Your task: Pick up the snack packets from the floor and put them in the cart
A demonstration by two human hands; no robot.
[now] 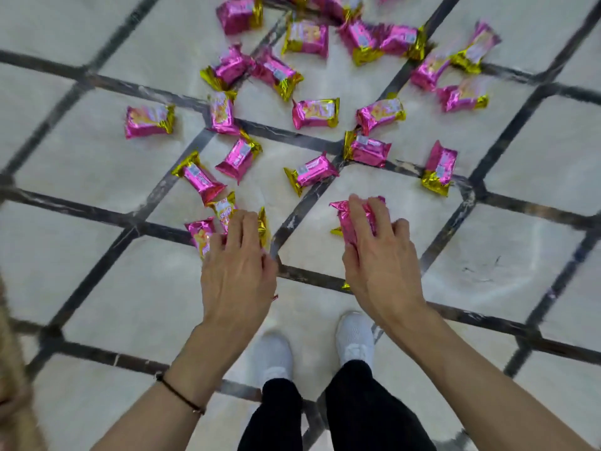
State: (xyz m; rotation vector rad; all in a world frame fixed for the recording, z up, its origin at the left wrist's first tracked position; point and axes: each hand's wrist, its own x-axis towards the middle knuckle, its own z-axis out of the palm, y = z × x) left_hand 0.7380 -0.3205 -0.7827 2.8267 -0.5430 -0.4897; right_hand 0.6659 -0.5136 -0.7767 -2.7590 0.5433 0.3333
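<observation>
While the left hand (237, 275) and right hand (383, 271) each clutch pink packets (344, 216) just ahead of the white shoes (354, 336), many more litter the floor (97, 271) beyond them; no cart shows.

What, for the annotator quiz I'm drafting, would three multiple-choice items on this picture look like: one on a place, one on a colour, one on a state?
1. The packet lying apart from the others is
A. between the shoes
B. left of the cluster, beyond the left hand
C. on a forearm

2. The packets' crimped ends are
A. blue
B. black
C. gold

3. The right hand
A. grips a pink packet
B. lies flat on bare floor
C. hangs empty

Key: 1 B, it sits alone at the picture's left; 2 C, gold foil shows against the pink wrappers; 3 A, its fingers curl round the wrapper.
</observation>
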